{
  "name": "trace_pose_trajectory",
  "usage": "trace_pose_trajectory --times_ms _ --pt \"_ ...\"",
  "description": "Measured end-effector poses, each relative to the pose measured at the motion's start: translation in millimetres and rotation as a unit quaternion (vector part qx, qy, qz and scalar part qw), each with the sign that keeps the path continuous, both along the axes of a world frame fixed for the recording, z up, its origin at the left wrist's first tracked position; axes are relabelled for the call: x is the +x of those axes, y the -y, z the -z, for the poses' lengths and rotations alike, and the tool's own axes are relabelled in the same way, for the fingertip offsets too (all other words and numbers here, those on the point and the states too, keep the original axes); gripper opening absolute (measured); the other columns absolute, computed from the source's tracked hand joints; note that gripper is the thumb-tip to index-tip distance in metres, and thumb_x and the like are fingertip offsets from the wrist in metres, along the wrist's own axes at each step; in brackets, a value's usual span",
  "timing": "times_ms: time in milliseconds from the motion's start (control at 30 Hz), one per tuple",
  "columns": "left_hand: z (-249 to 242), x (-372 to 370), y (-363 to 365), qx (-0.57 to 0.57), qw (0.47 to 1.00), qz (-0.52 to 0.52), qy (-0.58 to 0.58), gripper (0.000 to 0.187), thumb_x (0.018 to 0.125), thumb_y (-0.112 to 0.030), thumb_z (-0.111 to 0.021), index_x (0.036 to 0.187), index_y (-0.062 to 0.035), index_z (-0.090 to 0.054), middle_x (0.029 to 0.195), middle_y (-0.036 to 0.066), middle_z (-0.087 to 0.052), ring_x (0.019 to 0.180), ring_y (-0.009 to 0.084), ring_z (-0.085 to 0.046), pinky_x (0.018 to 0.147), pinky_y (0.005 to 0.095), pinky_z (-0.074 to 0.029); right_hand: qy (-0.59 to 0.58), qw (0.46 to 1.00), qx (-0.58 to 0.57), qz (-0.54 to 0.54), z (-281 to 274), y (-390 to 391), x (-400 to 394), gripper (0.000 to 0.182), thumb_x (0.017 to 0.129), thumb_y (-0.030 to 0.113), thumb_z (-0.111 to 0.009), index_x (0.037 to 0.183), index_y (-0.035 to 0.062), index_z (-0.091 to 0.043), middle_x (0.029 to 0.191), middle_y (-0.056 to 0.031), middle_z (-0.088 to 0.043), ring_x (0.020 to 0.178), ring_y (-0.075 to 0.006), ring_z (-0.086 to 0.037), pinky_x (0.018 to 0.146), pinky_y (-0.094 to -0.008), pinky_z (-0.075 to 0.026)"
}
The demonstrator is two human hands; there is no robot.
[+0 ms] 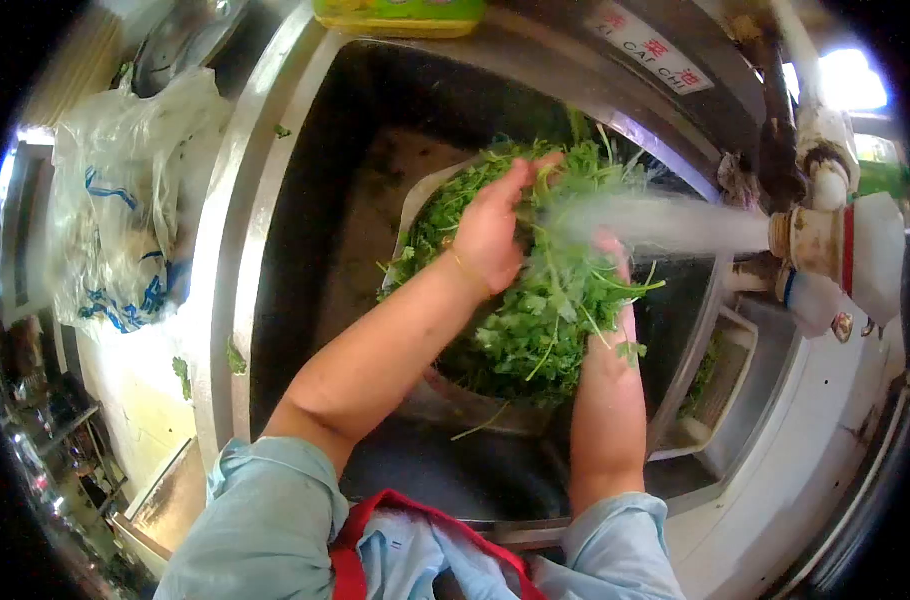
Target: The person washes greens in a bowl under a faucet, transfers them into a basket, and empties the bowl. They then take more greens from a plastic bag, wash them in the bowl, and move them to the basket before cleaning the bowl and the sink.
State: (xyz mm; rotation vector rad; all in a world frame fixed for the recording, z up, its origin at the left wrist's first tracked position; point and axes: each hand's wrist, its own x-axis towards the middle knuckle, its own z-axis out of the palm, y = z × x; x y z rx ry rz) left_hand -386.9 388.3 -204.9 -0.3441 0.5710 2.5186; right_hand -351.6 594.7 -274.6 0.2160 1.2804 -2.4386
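Note:
In the dark sink [325, 230], leafy cilantro [545, 330] is heaped in a pale-rimmed basin [411, 205]. My left hand [490, 230] is closed on the cilantro from the left, its fingers curving over the stems at the top. On the other side, my right hand [618, 265] grips the same bunch, largely covered by leaves and spray. From the tap [810, 250] at the right, a wide stream of water [665, 222] strikes the greens between my hands. Loose stems stick out below the bunch.
A clear plastic bag [125, 200] with blue marks lies left of the sink's metal rim [233, 240]. At the right stands a white basket [725, 385] holding some greens. A yellow-green container [400, 15] sits at the far edge, near a sign with red lettering [655, 50].

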Motion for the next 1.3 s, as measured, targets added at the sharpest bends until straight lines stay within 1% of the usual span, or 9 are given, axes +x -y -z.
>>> trace_pose_trajectory --times_ms 167,300,467,700,900,1000,1100,1200,1300 --pt "12 10 -5 -0.284 0.950 -0.087 -0.093 0.051 0.097 -0.038 -0.040 0.138 -0.0081 -0.039 0.138 0.007 -0.042 0.123 0.0202 -0.042 0.104 0.0354 -0.032 0.020 0.999 0.024 0.044 -11 7 1 0.049 0.087 0.019 -0.057 0.132 0.0049 -0.042 0.128 -0.0111 -0.051 0.115 -0.0247 -0.051 0.100 -0.0400 -0.040" --pt "13 2 8 -0.140 0.988 -0.036 -0.050 0.069 0.093 -0.055 -0.040 0.142 -0.0062 -0.031 0.145 0.011 -0.032 0.132 0.0213 -0.030 0.108 0.0361 -0.022 0.038 0.984 0.101 0.140 -49 29 -24 0.047 0.088 0.019 -0.057 0.130 0.0045 -0.044 0.126 -0.0112 -0.052 0.112 -0.0245 -0.052 0.097 -0.0396 -0.041" --pt "37 -38 3 -0.041 0.996 0.072 0.016 0.066 0.092 -0.061 -0.032 0.127 -0.0089 -0.052 0.132 0.009 -0.046 0.118 0.0205 -0.043 0.100 0.0327 -0.034 0.090 0.945 0.175 0.261 -54 52 -65 0.044 0.088 0.020 -0.056 0.128 0.0040 -0.046 0.124 -0.0114 -0.053 0.109 -0.0242 -0.053 0.094 -0.0390 -0.042" --pt "42 -25 14 -0.438 0.891 -0.045 -0.112 0.052 0.092 -0.048 -0.046 0.114 -0.0028 -0.058 0.105 0.006 -0.059 0.090 0.0150 -0.050 0.085 0.0286 -0.040 0.153 0.873 0.247 0.392 -39 69 -62 0.041 0.089 0.020 -0.055 0.125 0.0033 -0.048 0.121 -0.0117 -0.055 0.104 -0.0238 -0.055 0.089 -0.0383 -0.044" --pt "-10 -55 19 -0.479 0.828 0.172 -0.237 0.087 0.087 -0.071 -0.023 0.133 0.0000 -0.044 0.138 0.018 -0.043 0.129 0.0251 -0.038 0.107 0.0341 -0.026 -0.041 0.880 0.058 0.469 -47 52 -28 0.035 0.089 0.015 -0.054 0.122 0.0042 -0.052 0.119 -0.0121 -0.057 0.099 -0.0239 -0.057 0.083 -0.0375 -0.047" --pt "-54 -52 2 -0.351 0.820 0.273 -0.361 0.088 0.088 -0.070 -0.023 0.135 0.0024 -0.040 0.139 0.020 -0.040 0.130 0.0263 -0.036 0.107 0.0345 -0.025 -0.034 0.866 0.206 0.454 -95 56 -13 0.049 0.087 0.013 -0.059 0.131 0.0034 -0.041 0.130 -0.0115 -0.048 0.108 -0.0228 -0.052 0.089 -0.0381 -0.046" --pt "-56 -40 -33 -0.332 0.828 0.219 -0.394 0.083 0.088 -0.068 -0.030 0.134 0.0000 -0.042 0.139 0.019 -0.041 0.129 0.0294 -0.038 0.106 0.0354 -0.028 0.034 0.840 0.288 0.459 -111 37 -14 0.050 0.086 0.014 -0.062 0.131 0.0032 -0.042 0.129 -0.0098 -0.048 0.111 -0.0214 -0.050 0.092 -0.0382 -0.044" --pt "-11 -30 -42 -0.409 0.811 0.186 -0.375 0.080 0.082 -0.064 -0.048 0.133 -0.0021 -0.044 0.140 0.018 -0.040 0.127 0.0309 -0.041 0.106 0.0377 -0.030 0.068 0.915 0.157 0.364 -148 55 1 0.057 0.089 0.018 -0.059 0.137 0.0034 -0.032 0.135 -0.0110 -0.043 0.118 -0.0210 -0.045 0.096 -0.0351 -0.039" --pt "15 -27 -20 -0.316 0.904 0.249 -0.144 0.088 0.071 -0.055 -0.069 0.136 -0.0034 -0.041 0.140 0.016 -0.040 0.125 0.0303 -0.041 0.107 0.0416 -0.029 0.074 0.930 0.146 0.330 -134 57 5 0.050 0.094 0.032 -0.049 0.136 0.0079 -0.037 0.127 -0.0047 -0.047 0.120 -0.0204 -0.041 0.100 -0.0398 -0.033"
